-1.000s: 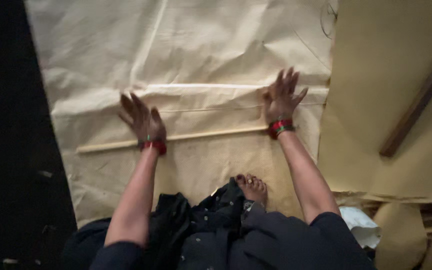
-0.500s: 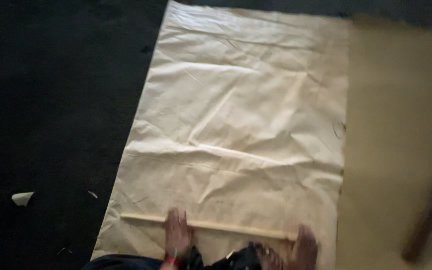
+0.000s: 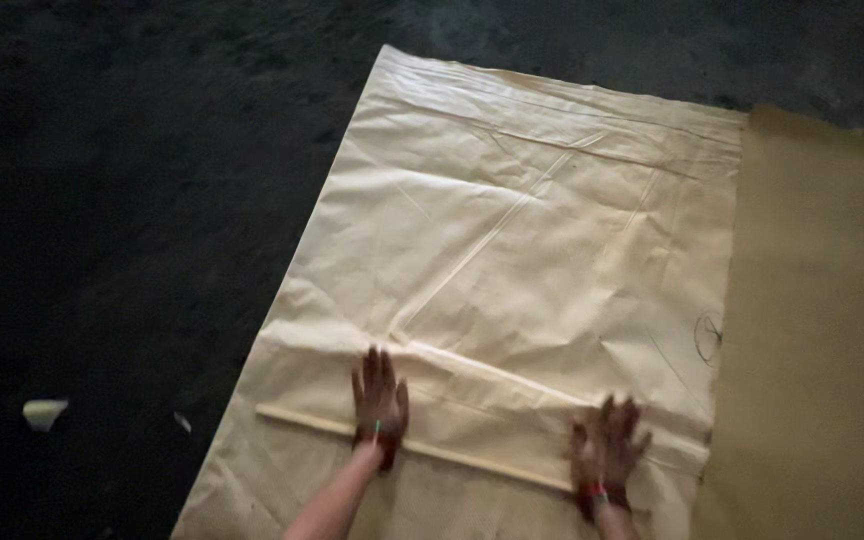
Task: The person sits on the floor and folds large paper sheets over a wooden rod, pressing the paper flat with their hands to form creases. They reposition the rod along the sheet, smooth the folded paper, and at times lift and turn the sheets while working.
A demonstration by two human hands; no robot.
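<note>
A large creased sheet of pale cream paper lies flat on a dark floor. A long thin wooden stick lies across its near part. My left hand rests flat on the paper, fingers spread, with the wrist over the stick. My right hand is pressed flat on the paper near the stick's right end, fingers apart. Both wrists carry red bangles. Neither hand grips anything.
A darker brown sheet lies along the right side, partly under the pale one. The dark floor spreads to the left and far side, with a small pale scrap on it.
The view has tilted up, so more of the sheet's far end shows and my body has dropped out of sight. Both hands stay flat on the paper by the stick.
</note>
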